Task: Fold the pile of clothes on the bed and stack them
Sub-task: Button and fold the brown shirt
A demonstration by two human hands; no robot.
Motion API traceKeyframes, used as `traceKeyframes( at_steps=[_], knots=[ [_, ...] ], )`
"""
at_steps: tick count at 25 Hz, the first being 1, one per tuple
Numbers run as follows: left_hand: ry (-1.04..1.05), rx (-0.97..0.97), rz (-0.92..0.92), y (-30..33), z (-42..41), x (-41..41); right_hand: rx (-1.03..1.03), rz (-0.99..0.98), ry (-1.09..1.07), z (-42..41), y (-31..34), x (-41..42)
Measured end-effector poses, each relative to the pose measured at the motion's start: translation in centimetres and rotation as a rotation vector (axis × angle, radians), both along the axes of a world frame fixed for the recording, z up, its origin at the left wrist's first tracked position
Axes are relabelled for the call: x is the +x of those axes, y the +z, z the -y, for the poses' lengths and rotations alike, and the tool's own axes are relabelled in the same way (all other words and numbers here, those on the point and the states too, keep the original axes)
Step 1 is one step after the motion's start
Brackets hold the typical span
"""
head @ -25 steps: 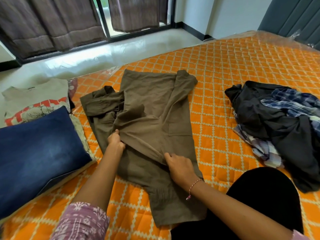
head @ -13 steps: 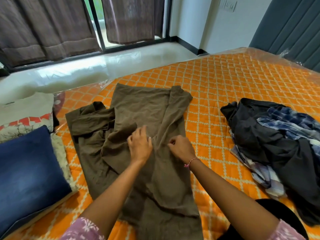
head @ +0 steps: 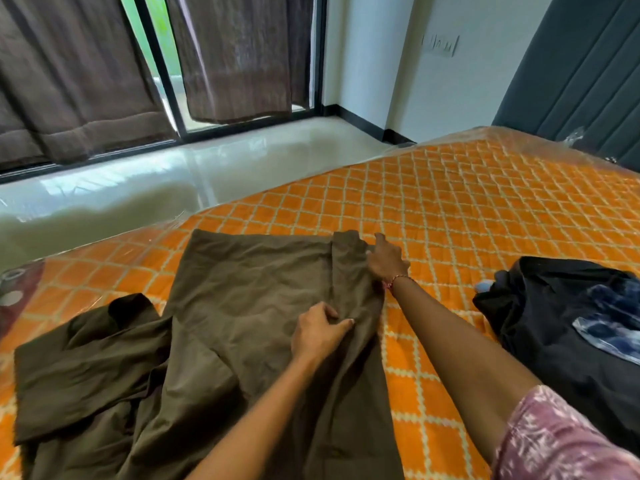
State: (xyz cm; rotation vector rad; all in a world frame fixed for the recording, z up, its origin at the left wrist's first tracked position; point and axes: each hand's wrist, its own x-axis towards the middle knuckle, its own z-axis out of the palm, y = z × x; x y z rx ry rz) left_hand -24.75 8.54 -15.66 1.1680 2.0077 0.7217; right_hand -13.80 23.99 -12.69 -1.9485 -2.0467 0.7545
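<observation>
A brown garment (head: 249, 299) lies spread on the orange quilted bed (head: 467, 216), one part bunched out to the left. My left hand (head: 317, 332) pinches a fold of the cloth near the garment's right side. Farther up, my right hand (head: 386, 259) grips the folded strip at the garment's far right corner. A pile of dark and blue-patterned clothes (head: 568, 327) sits unfolded at the right.
The bed's far edge, under clear plastic, drops to a glossy floor (head: 138, 188) before curtained glass doors (head: 221, 57). A dark headboard (head: 581, 84) rises at the far right. A reddish item (head: 14, 299) shows at the left edge.
Both hands have moved up the garment, the right reaching to its far corner. The view tilted up, so the folded stack on the left has left the frame.
</observation>
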Motion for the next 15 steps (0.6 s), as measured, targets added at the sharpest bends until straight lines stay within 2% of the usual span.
traceKeyframes(
  at_steps=[2,4,7,9,11,13,14,15],
  knots=[
    [0.069,-0.099,0.016,-0.2,-1.3,0.4,-0.079,0.098,0.088,-3.0,0.3,-1.0],
    [0.107,-0.199,0.034,-0.5,-2.8,0.9,-0.116,0.09,0.139,-4.2,0.5,-1.6],
    [0.148,-0.276,0.125,-0.7,-4.0,1.5,0.013,-0.011,0.14,-5.2,1.4,-1.4],
    [0.165,-0.258,0.103,-0.7,-4.0,2.1,0.074,-0.201,0.203,-5.4,3.0,-1.2],
    [0.177,-0.17,0.115,0.2,-3.6,2.2,0.078,-0.52,0.142,-5.3,4.4,-1.1],
    [0.213,-0.037,0.451,1.3,-3.2,1.0,0.127,-0.587,0.112,-5.9,4.8,-1.3],
    [0.239,-0.01,0.616,1.6,-2.8,0.1,0.153,-0.53,0.124,-6.1,4.6,-1.6],
    [0.261,0.004,0.707,2.0,-2.2,-1.0,0.15,-0.494,0.132,-6.3,4.4,-2.1]
  ],
)
